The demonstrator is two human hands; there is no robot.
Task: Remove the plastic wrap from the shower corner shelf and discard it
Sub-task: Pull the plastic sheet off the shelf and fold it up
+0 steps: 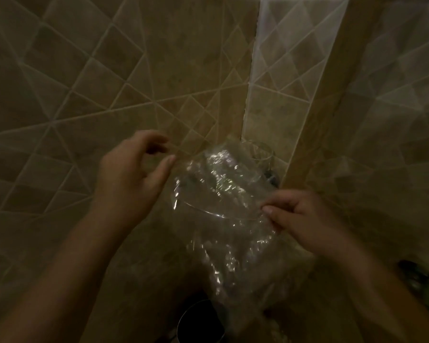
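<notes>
Dim beige tiled shower corner [139, 78]. I see clear crinkled plastic wrap [223, 209] hanging over curved clear glass corner shelf [258, 149], draping down toward dark round bin [198, 323] below. Right hand [305, 219] grip pinched on wrap's right edge. Left hand [131, 174] grip loose, fingers spread, thumb tip at wrap's upper left edge; cannot tell if touching.

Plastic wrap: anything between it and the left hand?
Nothing visible. The left hand is open just left of the plastic wrap, fingertips at its upper edge; contact is unclear. The right hand already pinches the wrap's right side.
</notes>
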